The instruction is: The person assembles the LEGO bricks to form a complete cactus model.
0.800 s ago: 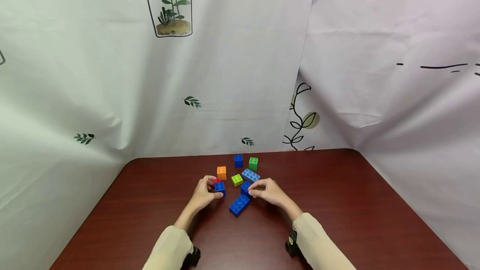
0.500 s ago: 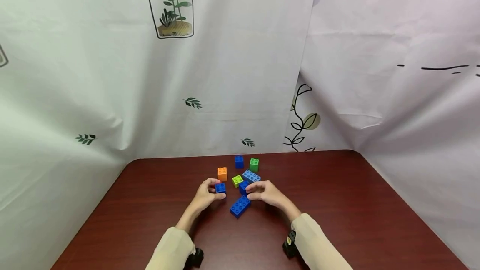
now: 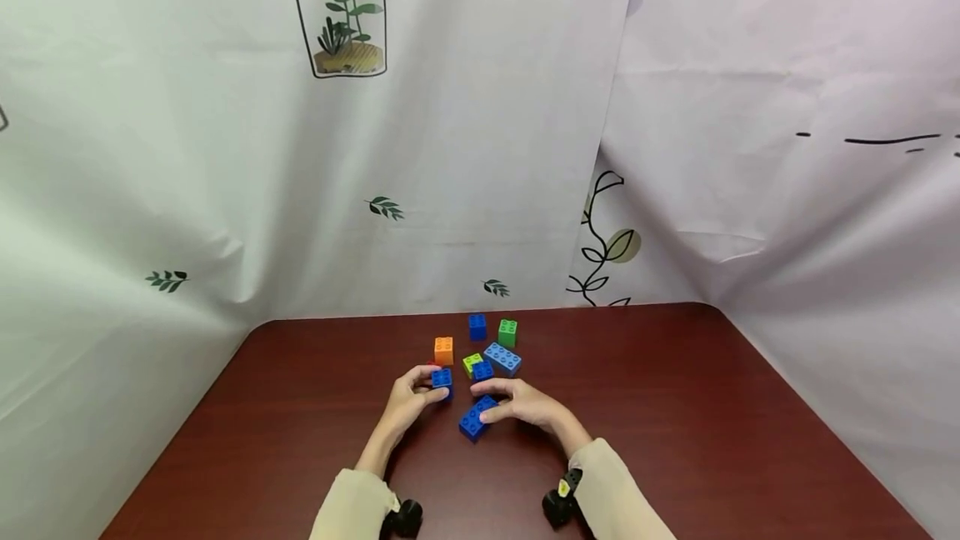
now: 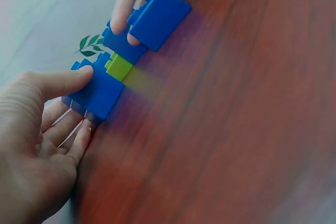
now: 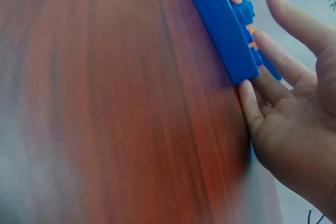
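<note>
My left hand (image 3: pixel 406 403) holds a small blue toy building brick (image 3: pixel 442 378) between thumb and fingers; the left wrist view shows the thumb on its studded top. A red brick (image 3: pixel 432 364) is mostly hidden behind that hand. Over a long blue brick (image 3: pixel 472 422) reaches my right hand (image 3: pixel 531 407), fingers extended. In the right wrist view its thumb stands apart from the long brick (image 5: pixel 223 32), and a fingertip is close to the near end; I cannot tell whether they touch. Just beyond those fingers, another small blue brick (image 3: pixel 482 370) stands in front of a lime brick (image 3: pixel 470 362).
An orange brick (image 3: pixel 444 350) stands behind the left hand. Farther back are a light blue long brick (image 3: pixel 502 358), a green brick (image 3: pixel 507 332) and a blue brick (image 3: pixel 477 326), near the far edge of the brown table (image 3: pixel 637 390). A printed white cloth (image 3: pixel 480 148) hangs behind.
My right hand has left the small blue brick in the middle and come nearer, over the long blue brick. That small brick has shifted slightly left, towards the lime one. The left hand stays nearly in place.
</note>
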`<move>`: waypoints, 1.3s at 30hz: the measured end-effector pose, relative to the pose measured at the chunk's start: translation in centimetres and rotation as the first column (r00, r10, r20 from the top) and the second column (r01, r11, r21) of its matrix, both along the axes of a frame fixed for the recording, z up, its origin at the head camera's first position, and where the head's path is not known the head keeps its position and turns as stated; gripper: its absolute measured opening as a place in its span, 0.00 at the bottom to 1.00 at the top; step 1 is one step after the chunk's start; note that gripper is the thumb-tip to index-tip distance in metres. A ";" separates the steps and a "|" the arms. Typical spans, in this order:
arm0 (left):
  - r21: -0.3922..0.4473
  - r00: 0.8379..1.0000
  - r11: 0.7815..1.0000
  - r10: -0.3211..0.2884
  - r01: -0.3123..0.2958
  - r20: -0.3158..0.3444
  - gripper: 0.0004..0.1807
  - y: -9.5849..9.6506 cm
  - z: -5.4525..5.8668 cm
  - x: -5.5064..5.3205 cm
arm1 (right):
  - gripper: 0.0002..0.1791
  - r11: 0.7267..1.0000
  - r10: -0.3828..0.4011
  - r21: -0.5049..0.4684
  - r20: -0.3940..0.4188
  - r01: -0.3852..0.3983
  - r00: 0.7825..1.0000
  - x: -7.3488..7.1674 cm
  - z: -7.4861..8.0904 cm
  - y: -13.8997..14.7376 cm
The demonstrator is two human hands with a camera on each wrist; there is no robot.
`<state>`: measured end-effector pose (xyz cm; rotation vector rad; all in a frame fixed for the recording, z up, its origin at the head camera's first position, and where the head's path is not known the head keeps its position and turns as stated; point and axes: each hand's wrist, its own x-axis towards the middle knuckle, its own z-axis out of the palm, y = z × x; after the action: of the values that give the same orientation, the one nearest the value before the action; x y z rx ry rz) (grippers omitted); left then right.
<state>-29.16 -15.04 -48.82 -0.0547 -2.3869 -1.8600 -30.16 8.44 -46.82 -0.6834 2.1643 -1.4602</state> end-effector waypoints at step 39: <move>-0.003 0.997 0.998 -0.060 0.060 -0.048 0.17 0.7 -0.5 0.6 | 0.23 0.947 -0.256 -0.201 -0.008 0.249 0.967 0.5 -1.3 0.0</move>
<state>-28.56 -14.34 -49.28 -0.1717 -2.3797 -1.8605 -29.67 8.39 -48.09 -0.5126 2.2166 -1.8291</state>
